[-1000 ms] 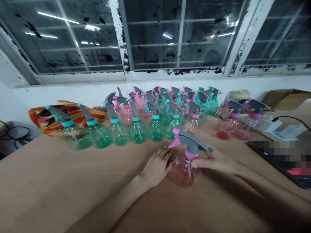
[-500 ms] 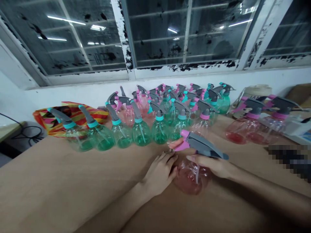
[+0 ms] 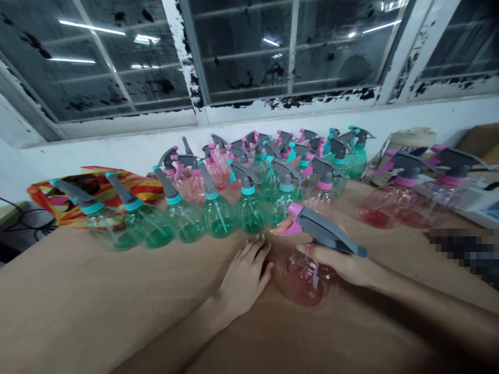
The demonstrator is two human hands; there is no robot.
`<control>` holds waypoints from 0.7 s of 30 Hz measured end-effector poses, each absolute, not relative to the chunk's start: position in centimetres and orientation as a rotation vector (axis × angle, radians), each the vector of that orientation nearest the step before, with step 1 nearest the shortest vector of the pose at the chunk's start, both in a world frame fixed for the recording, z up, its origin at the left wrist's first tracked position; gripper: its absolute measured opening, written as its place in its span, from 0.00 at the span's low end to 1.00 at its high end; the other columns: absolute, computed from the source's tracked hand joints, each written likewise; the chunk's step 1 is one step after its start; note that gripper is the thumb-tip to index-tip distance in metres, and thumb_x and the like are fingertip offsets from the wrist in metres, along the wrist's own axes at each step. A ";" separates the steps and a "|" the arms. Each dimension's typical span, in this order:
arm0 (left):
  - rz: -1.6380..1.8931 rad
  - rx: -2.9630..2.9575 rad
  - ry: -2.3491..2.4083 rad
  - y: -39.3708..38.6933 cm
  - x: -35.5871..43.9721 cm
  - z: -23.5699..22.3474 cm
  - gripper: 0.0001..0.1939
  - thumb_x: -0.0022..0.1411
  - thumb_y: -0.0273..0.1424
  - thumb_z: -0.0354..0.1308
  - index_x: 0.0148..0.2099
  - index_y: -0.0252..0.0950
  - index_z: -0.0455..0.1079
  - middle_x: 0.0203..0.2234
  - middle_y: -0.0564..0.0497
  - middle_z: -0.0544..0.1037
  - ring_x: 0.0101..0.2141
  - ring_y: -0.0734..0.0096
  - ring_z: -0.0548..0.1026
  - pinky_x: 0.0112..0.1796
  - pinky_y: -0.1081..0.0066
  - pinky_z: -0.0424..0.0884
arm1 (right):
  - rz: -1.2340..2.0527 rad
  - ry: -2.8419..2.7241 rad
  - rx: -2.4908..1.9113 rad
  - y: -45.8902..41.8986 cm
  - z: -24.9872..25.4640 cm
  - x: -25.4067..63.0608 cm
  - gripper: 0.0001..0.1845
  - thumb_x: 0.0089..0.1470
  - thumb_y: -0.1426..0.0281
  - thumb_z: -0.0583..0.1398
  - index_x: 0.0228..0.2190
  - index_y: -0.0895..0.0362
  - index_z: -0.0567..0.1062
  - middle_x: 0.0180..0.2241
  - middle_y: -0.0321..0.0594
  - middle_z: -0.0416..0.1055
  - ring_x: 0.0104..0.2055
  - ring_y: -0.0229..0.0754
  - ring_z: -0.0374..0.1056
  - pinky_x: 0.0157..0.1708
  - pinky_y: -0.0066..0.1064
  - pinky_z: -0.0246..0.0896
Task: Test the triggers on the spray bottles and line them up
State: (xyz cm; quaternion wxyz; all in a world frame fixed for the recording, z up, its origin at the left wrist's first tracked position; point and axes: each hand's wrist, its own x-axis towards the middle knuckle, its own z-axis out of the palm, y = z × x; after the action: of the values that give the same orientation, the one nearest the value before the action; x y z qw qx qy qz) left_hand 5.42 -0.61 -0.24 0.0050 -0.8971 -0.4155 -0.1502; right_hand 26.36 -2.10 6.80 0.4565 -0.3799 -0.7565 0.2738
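A pink spray bottle (image 3: pixel 302 283) with a grey and pink trigger head stands upright in front of me, some reddish liquid inside. My right hand (image 3: pixel 331 259) is closed around its neck under the trigger head, which partly hides the fingers. My left hand (image 3: pixel 245 275) lies flat on the table, fingers stretched out, a small gap left of that bottle. Just beyond the hands runs a row of green spray bottles (image 3: pixel 218 218) with turquoise collars and grey heads. A pink-collared bottle (image 3: pixel 322 192) closes the row on the right.
More pink and green spray bottles crowd behind the row against the wall. Two pink bottles (image 3: pixel 384 205) stand at the right, near a pale lidded container (image 3: pixel 413 137) and a white device (image 3: pixel 479 200). A colourful bag (image 3: pixel 128 189) lies at the left on the brown table (image 3: pixel 97 306).
My left hand has moved left, away from the pink bottle, leaving a gap. The right hand keeps its hold on the bottle's neck. The view has shifted slightly.
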 end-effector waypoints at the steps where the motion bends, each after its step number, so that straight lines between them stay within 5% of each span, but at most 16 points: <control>1: -0.464 -2.806 -1.299 -0.6 5.5 -0.2 0.18 0.69 0.31 0.46 0.58 0.31 0.60 0.57 0.40 0.66 0.59 0.57 0.60 0.55 0.54 0.61 | 0.707 -1.850 -0.911 -2.1 6.9 26.3 0.05 0.52 0.67 0.58 0.32 0.49 0.74 0.21 0.32 0.67 0.23 0.38 0.65 0.30 0.33 0.68; 5: -0.421 -2.812 -1.305 -0.6 5.4 -0.1 0.17 0.68 0.30 0.47 0.57 0.30 0.62 0.56 0.40 0.67 0.57 0.56 0.62 0.55 0.54 0.61 | 0.827 -1.778 -0.868 -2.3 7.0 25.9 0.05 0.56 0.64 0.57 0.31 0.50 0.72 0.30 0.34 0.71 0.32 0.39 0.68 0.35 0.32 0.66; 16: -0.425 -2.829 -1.282 -0.5 5.2 -0.1 0.17 0.69 0.31 0.44 0.57 0.32 0.61 0.56 0.41 0.66 0.57 0.57 0.63 0.55 0.55 0.61 | 0.824 -1.703 -0.961 -2.9 7.6 25.7 0.11 0.55 0.61 0.57 0.26 0.54 0.68 0.23 0.33 0.66 0.27 0.38 0.65 0.28 0.31 0.60; 21: -0.426 -2.822 -1.265 -0.4 5.2 -0.2 0.18 0.69 0.31 0.44 0.58 0.31 0.60 0.57 0.40 0.65 0.59 0.56 0.60 0.55 0.53 0.61 | 0.805 -1.702 -0.928 -3.2 7.5 25.9 0.07 0.55 0.63 0.58 0.31 0.51 0.72 0.27 0.33 0.70 0.31 0.39 0.68 0.35 0.32 0.64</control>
State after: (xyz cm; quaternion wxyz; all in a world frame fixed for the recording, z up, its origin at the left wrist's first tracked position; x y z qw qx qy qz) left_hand 5.19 -0.43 -0.25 0.0097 -0.9039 -0.4053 -0.1365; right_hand 25.94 -3.18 7.50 0.4979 -0.3835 -0.7032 0.3324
